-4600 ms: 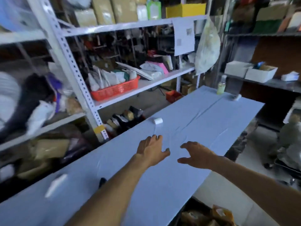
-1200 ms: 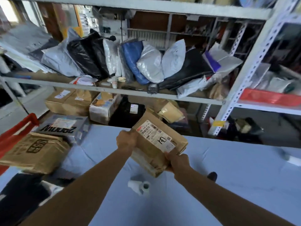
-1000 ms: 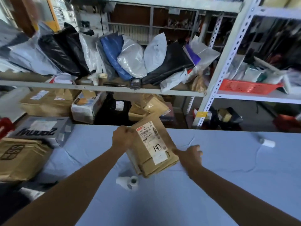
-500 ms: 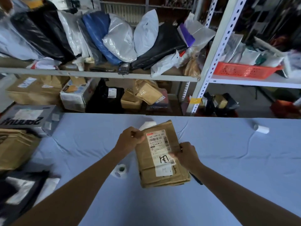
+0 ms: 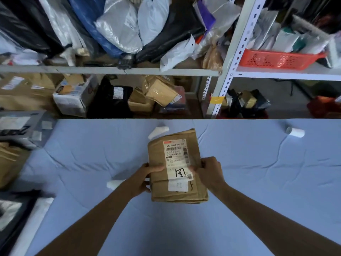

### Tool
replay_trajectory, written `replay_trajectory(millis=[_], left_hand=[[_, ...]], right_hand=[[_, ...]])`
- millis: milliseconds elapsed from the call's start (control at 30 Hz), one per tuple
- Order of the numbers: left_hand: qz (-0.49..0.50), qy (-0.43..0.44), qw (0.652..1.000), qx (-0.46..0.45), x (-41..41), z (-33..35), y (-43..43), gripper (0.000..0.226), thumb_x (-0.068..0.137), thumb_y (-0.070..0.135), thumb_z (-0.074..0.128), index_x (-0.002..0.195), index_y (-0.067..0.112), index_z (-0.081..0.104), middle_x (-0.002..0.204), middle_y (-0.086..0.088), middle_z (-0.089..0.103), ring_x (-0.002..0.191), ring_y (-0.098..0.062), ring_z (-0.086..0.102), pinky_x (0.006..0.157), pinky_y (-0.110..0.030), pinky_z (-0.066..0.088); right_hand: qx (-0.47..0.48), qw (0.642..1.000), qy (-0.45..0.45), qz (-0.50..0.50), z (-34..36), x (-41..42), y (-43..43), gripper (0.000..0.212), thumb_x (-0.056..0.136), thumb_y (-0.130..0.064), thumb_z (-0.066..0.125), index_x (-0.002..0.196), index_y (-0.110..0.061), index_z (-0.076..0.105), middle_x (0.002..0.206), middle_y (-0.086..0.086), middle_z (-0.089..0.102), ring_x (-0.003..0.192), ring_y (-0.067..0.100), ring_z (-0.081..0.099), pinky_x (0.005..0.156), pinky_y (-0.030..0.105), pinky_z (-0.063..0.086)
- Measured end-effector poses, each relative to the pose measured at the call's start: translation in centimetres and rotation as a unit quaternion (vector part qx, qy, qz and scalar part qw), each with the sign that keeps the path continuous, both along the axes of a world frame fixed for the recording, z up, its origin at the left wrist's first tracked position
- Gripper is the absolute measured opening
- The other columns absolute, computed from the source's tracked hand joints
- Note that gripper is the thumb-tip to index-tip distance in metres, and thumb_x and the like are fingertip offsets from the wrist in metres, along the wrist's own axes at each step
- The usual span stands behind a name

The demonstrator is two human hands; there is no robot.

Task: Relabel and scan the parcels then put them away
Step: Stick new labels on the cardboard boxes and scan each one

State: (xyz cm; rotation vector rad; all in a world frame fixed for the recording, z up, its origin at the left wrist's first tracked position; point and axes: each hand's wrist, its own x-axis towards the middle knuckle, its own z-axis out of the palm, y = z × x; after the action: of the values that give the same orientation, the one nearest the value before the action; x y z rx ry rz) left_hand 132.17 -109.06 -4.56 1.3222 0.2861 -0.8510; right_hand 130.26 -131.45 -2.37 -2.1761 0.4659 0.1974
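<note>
ok so parcel [image 5: 177, 189] clamped between both hands, low over tabletop [image 5: 267, 182]. left hand [image 5: 143, 179] fingers wrapped round left edge, thumb on top. right hand [image 5: 209, 172] fingers grasping right edge, tips on label [image 5: 177, 156]. roll [image 5: 158, 131] beyond fingers.

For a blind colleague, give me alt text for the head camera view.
Two hands hold a brown cardboard parcel with a white shipping label above a blue-covered table, the left hand gripping its left edge and the right hand its right edge. A white roll lies on the table at right; shelves behind hold bagged and boxed parcels.
</note>
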Motion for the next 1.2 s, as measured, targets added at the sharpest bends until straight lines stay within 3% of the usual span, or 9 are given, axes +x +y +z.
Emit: replay_trajectory(millis=[167,267,400,533,700,867,1000,1100,1200], left_hand=[[0.072,0.014,0.997,0.039,-1.2,-1.5,0.8,0.081,0.040,0.040,0.083,0.112,0.010,0.064,0.093,-0.010,0.073,0.087,-0.030,0.068,0.082,-0.048,0.056],[0.080,0.018,0.996,0.044,-1.9,-2.6,1.3,0.085,0.039,0.037,0.080,0.114,0.006,0.057,0.058,0.002,0.063,0.049,-0.014,0.060,0.045,-0.026,0.049],[0.142,0.044,0.988,0.031,-2.6,-5.3,1.6,0.079,0.038,0.037,0.081,0.110,0.012,0.061,0.083,-0.007,0.057,0.067,-0.021,0.053,0.058,-0.027,0.046],[0.146,0.051,0.988,-0.029,-3.3,-5.8,1.5,0.033,0.046,0.036,0.086,0.072,0.022,0.073,0.089,-0.001,0.036,0.081,-0.022,0.035,0.069,-0.034,0.035],[0.123,0.048,0.991,-0.005,-4.3,-5.1,1.0,0.062,0.046,0.035,0.082,0.101,0.012,0.064,0.099,-0.008,0.049,0.092,-0.028,0.046,0.083,-0.040,0.039],[0.118,0.018,0.993,0.017,-4.6,-3.0,0.5,0.088,0.042,0.039,0.080,0.122,0.011,0.056,0.083,-0.002,0.064,0.058,-0.013,0.061,0.047,-0.021,0.046],[0.127,0.018,0.991,0.024,-4.6,-1.0,0.1,0.087,0.039,0.039,0.082,0.118,0.013,0.059,0.085,-0.006,0.063,0.067,-0.021,0.059,0.057,-0.029,0.049],[0.123,0.012,0.991,0.040,-4.5,0.6,-0.2,0.084,0.033,0.041,0.082,0.111,0.016,0.061,0.091,-0.011,0.063,0.079,-0.029,0.059,0.073,-0.042,0.047],[0.119,0.006,0.992,0.048,-4.2,1.4,0.0,0.083,0.032,0.042,0.081,0.107,0.015,0.062,0.079,-0.007,0.066,0.069,-0.026,0.059,0.066,-0.037,0.045]], right_hand=[[0.125,0.990,0.073,-0.001,-1.1,0.4,-3.1,0.047,0.084,-0.044,0.066,0.072,0.001,0.059,0.067,0.011,0.060,0.060,0.021,0.061,0.056,0.027,0.049],[-0.113,0.988,0.106,0.027,-3.7,0.1,-6.0,0.041,0.084,-0.046,0.063,0.096,-0.007,0.062,0.096,0.013,0.067,0.092,0.032,0.064,0.075,0.036,0.049],[-0.251,0.950,0.166,0.090,-7.5,-0.4,-6.5,0.075,0.069,-0.055,0.075,0.117,-0.008,0.043,0.118,0.012,0.050,0.113,0.035,0.052,0.083,0.039,0.042],[-0.271,0.943,0.141,0.131,-10.4,0.2,-5.7,0.083,0.067,-0.050,0.079,0.124,-0.006,0.037,0.122,0.015,0.046,0.114,0.038,0.051,0.086,0.045,0.044],[-0.223,0.957,0.148,0.116,-11.1,1.4,-4.9,0.059,0.086,-0.017,0.065,0.131,0.001,0.031,0.127,0.025,0.041,0.117,0.045,0.046,0.093,0.046,0.041],[-0.078,0.991,0.086,-0.068,-4.8,1.2,-4.0,0.036,0.084,-0.019,0.053,0.117,-0.005,0.046,0.101,0.014,0.058,0.087,0.033,0.058,0.066,0.035,0.045],[0.075,0.991,-0.018,-0.108,3.6,-0.8,-1.7,0.016,0.080,-0.017,0.063,0.090,-0.006,0.059,0.071,0.010,0.063,0.052,0.021,0.055,0.053,0.033,0.050],[0.118,0.992,0.005,-0.037,7.7,-3.2,0.7,0.009,0.083,-0.011,0.061,0.075,-0.007,0.058,0.059,0.006,0.058,0.044,0.017,0.051,0.045,0.026,0.044],[0.158,0.986,0.045,-0.014,8.9,-4.1,2.4,0.007,0.080,-0.008,0.059,0.079,-0.002,0.057,0.058,0.007,0.054,0.044,0.020,0.050,0.046,0.028,0.043]])
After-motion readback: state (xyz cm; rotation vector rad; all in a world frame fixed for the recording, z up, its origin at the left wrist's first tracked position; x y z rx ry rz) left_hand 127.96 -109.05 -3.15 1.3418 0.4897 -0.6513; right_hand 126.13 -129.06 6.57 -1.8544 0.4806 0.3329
